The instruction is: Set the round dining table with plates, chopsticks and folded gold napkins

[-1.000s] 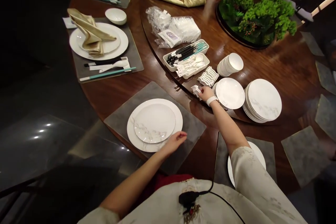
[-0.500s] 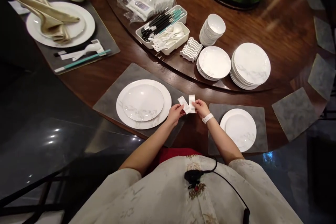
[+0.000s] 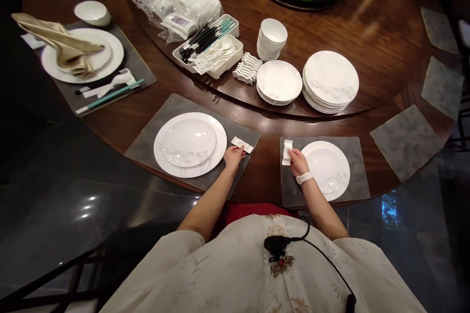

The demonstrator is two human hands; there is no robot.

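Dark glossy floor tiles (image 3: 147, 208) are seen around a round wooden table (image 3: 268, 126), on which a raised turntable (image 3: 330, 24) is set. At the near edge, two grey placemats are reached by the person's hands. By the left hand (image 3: 234, 157), a white chopstick rest (image 3: 240, 144) is gripped, with thumb and fingers closed on its lower edge; it is held over the right part of the left placemat (image 3: 176, 105), just beside a large white plate (image 3: 222, 139) on which a smaller marbled plate (image 3: 189, 142) is stacked. By the right hand (image 3: 298, 162), a second chopstick rest (image 3: 287, 150) is pinched between the fingertips at the upper left corner of the right placemat (image 3: 356, 193), near another marbled plate (image 3: 332, 171). Whether either rest is touching its mat cannot be told. A white watch (image 3: 304, 178) is worn on the right wrist.

On the turntable, a row of chopstick rests (image 3: 247, 67) is lined up between a tray of spoons (image 3: 234, 60) and a stack of plates (image 3: 279, 80). Stacked bowls (image 3: 271, 34) are placed behind, and taller stacked plates (image 3: 330, 78) to the right. At the far left, a gold napkin (image 3: 75, 51) is folded on a plate.
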